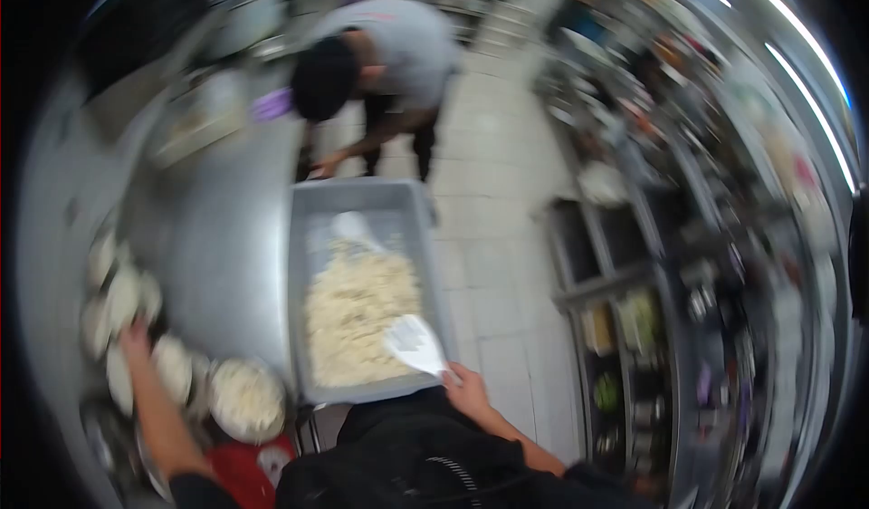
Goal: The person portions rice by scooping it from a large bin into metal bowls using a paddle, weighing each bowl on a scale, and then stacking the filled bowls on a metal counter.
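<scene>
My right hand [465,389] is closed around the handle of a white paddle [415,342], whose blade lies over the near right part of a pale, crumbly food mass [358,314]. That food fills much of a grey tub [436,278]. A second white utensil [356,230] rests at the tub's far end. At the far left, my left hand [136,335] reaches to a group of white rounded items [124,299]; its fingers are blurred, and its hold is unclear. A bowl of white shredded food [246,400] stands between that hand and the tub.
A co-worker [389,52] in a grey shirt bends beyond the tub's far end. The steel table [226,201] runs along the left. Shelves with containers [625,273] line the right, past the tiled floor [502,264]. A red item [244,473] lies near the bowl.
</scene>
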Motion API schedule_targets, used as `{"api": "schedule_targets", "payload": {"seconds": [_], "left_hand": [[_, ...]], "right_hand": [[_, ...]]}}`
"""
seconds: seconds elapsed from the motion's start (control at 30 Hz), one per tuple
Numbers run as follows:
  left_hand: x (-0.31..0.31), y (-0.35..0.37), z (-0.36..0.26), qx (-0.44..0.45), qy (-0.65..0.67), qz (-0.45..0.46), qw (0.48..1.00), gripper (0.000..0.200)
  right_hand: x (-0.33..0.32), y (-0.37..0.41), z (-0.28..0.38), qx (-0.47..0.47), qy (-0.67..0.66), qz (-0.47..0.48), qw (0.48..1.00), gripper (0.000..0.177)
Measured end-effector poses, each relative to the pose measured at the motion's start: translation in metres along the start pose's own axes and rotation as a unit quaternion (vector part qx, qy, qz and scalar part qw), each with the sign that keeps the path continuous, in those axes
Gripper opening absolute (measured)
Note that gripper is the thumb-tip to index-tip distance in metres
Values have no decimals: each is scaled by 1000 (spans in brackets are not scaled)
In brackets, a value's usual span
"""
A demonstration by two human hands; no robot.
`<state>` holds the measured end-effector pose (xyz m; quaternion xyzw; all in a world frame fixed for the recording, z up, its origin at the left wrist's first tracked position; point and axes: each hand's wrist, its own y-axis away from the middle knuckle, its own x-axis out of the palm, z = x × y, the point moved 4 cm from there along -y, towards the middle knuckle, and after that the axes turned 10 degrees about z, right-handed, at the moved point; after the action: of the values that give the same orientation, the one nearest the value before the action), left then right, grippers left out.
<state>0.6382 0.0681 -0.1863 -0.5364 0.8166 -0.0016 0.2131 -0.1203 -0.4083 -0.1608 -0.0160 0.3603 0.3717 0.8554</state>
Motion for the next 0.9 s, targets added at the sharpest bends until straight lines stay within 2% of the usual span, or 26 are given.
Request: {"api": "schedule_targets", "payload": {"seconds": [0.03, 0.07, 0.1, 0.13, 0.17, 0.2, 0.23, 0.3, 0.33, 0.37, 0.4, 0.43, 0.5, 0.53, 0.57, 0.6, 0.63, 0.7, 0.77, 0.83, 0.9], "left_hand": [[-1, 8, -25, -22, -327, -6, 945, 37], [0, 12, -49, -142, -466, 41, 872, 37], [-11, 4, -19, -41, -416, 12, 908, 41], [-2, 5, -29, -112, 25, -86, 990, 38], [-10, 20, -19, -117, -10, -80, 990, 33], [-7, 19, -21, -252, 365, -226, 867, 33], [-7, 21, -24, -266, 375, -226, 858, 36], [3, 27, -57, -271, 364, -239, 859, 40], [-4, 20, -56, -110, 51, -13, 993, 44], [-14, 27, -45, -165, 169, -90, 968, 48], [-35, 72, -70, -164, 159, -102, 968, 48], [-16, 49, -100, -307, 328, -224, 865, 48], [-21, 86, -180, -242, 186, -204, 930, 44], [-33, 111, -202, -184, 159, -214, 946, 40], [-27, 143, -247, -158, 69, -262, 949, 37], [-34, 175, -268, -143, -3, -285, 948, 36], [-47, 215, -286, -132, -84, -310, 938, 34], [-51, 300, -313, -140, -196, -369, 898, 29], [-53, 389, -312, -152, -264, -393, 868, 26], [-43, 478, -296, -209, -411, -332, 823, 30], [-24, 544, -266, -341, -445, -284, 778, 40]], "right_hand": [[-2, -1, 9, 47, -2, 31, 998, 34], [-9, -2, 25, 56, 10, 48, 997, 35], [-14, -6, 35, 54, 20, 78, 995, 37], [-17, -9, 36, 61, 13, 64, 996, 37], [-18, -12, 38, 68, 58, 79, 993, 37], [-15, -17, 39, 77, 100, 99, 987, 37], [-11, -25, 35, 74, 92, 98, 988, 37], [4, -53, 10, 71, 288, 203, 933, 36], [14, -68, -7, 60, 315, 191, 928, 26], [19, -79, -11, 49, 310, 198, 928, 26], [22, -90, -16, 56, 341, 233, 909, 23], [26, -101, -19, 61, 373, 268, 886, 20], [38, -117, -28, 51, 380, 287, 878, 20], [44, -122, -32, 56, 386, 296, 872, 20], [46, -128, -35, 38, 390, 315, 864, 20], [48, -134, -41, 68, 337, 340, 875, 24], [58, -135, -45, 96, 286, 373, 878, 28], [77, -137, -63, 117, 282, 357, 883, 33], [96, -139, -78, 88, 271, 368, 885, 31], [90, -144, -81, 26, 283, 386, 878, 30], [65, -159, -53, -20, 375, 389, 841, 28]]}}
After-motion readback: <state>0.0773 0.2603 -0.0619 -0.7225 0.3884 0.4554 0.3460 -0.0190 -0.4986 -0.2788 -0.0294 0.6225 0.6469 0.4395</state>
